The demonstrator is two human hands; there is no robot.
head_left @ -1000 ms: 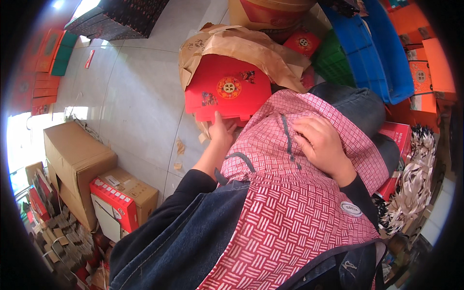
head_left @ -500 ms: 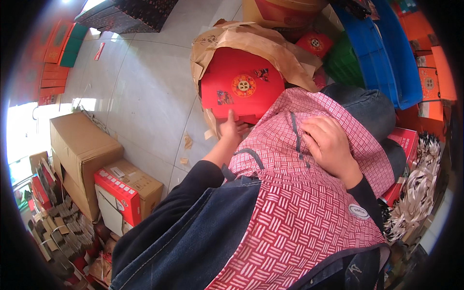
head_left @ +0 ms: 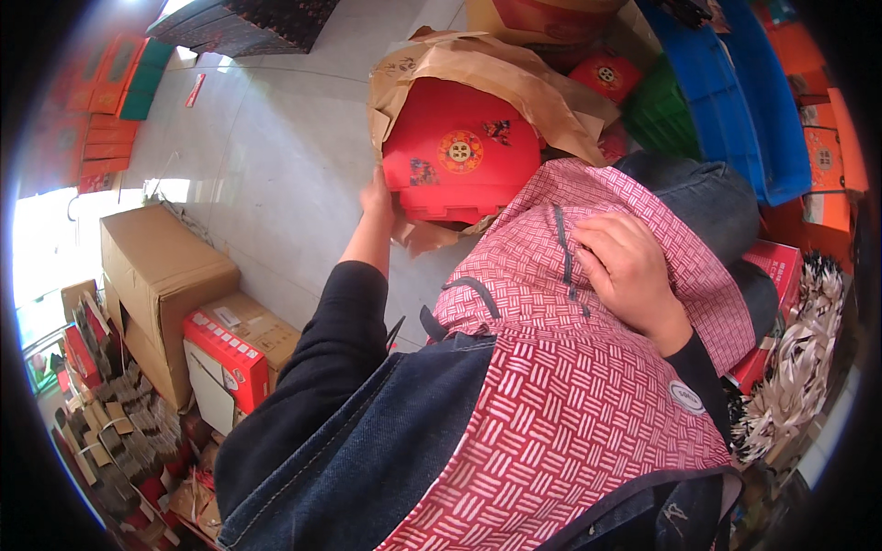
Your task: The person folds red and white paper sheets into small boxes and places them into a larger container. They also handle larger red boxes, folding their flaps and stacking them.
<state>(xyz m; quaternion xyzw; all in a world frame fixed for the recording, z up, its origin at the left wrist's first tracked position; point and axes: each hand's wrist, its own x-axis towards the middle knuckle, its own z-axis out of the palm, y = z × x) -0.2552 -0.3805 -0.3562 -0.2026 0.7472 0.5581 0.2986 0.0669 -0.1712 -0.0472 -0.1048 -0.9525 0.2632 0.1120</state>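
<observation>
A stack of red card pieces lies in a torn brown paper wrapping, its top piece bearing a round gold emblem and small dark floral prints. A cut, tabbed edge of it faces me. At the left edge of the wrapping and the card is my left hand, its fingers hidden and slightly blurred. My right hand rests on the red-and-white patterned apron over my lap, fingers loosely bent, thumb apart, nothing visible in it.
Brown cartons and a red box stand at left, near bundled card strips. A blue crate and a green crate stand at far right. Pale ribbon-like strands hang at right. Tiled floor spreads at far left.
My left hand has moved from the near edge of the red card to the left side of the wrapping. The near tabbed edge now shows more fully. My right hand stays put.
</observation>
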